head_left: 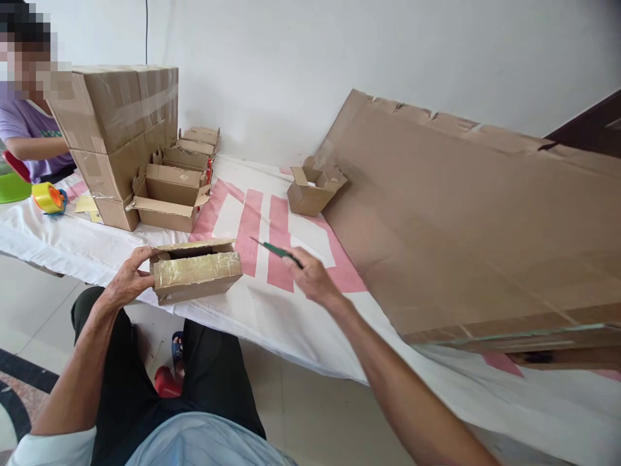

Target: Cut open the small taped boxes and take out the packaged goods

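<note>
My left hand [130, 279] is closed on the left end of a small cardboard box [198, 285], with the thumb in front. Shiny tape runs along the box's upper front, and a dark gap shows under the raised top flap. The box rests tilted at the table's front edge. To its right, my right hand [315, 277] is wrapped round a green-handled knife [275, 249]. The thin blade points left toward the box, apart from it, over the red-and-white cloth.
Taped cardboard cartons [121, 123] are stacked at left beside several open boxes [169, 194]. A yellow tape roll [47, 198] lies farther left, near a seated person [33, 139]. One open box [310, 197] stands against a large cardboard sheet [466, 239]. A white-and-pink cloth [310, 323] covers the table.
</note>
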Available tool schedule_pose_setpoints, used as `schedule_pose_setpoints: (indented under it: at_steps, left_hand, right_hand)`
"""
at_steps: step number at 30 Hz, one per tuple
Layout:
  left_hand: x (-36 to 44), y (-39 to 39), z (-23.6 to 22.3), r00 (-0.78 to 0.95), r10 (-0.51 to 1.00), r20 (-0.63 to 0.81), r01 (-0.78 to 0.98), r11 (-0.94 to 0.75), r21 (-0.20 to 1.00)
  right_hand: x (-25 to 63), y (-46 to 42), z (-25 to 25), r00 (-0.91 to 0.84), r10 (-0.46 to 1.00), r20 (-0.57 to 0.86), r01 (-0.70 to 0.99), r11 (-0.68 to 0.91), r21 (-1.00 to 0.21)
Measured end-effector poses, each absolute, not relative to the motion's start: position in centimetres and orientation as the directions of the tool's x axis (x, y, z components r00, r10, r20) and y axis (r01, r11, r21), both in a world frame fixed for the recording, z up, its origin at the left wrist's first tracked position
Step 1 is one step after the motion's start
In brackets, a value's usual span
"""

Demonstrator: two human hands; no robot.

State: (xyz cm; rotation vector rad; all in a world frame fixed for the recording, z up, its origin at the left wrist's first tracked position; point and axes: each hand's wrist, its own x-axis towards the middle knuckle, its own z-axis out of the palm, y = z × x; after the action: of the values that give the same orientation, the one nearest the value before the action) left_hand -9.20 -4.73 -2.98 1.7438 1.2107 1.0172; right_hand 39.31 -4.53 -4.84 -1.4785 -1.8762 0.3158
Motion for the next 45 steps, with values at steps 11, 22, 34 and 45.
schedule_pose_setpoints:
  at_steps: [11, 22, 34, 45]
  left_hand:
    - [-10.0, -3.8, -3.5, 0.254, 0.95, 0.185, 0.389, -0.275, 0.879]
    - [-10.4, -3.8, -2.8, 0.278, 0.958, 0.071, 0.484, -0.204, 0.851]
    - [-9.7, -3.2, -2.2, 0.269, 0.961, 0.059, 0.554, -0.204, 0.807]
    - [-3.4, -3.3, -0.6, -0.02, 0.994, 0.104, 0.911, -0.025, 0.411]
  right_hand:
    - [35.3, -7.8, -16.0, 0.043, 0.925, 0.378, 0.847, 0.167, -0.505]
    - [26.9, -7.2, -6.2, -0.24, 0.814, 0.529, 0.493, 0.571, -0.656]
    - [24.7, -5.7, -5.0, -0.077, 0.91, 0.408, 0.654, 0.355, -0.668]
    - [22.8, -4.0, -3.1, -0.017, 0.954, 0.299, 0.793, 0.195, -0.578]
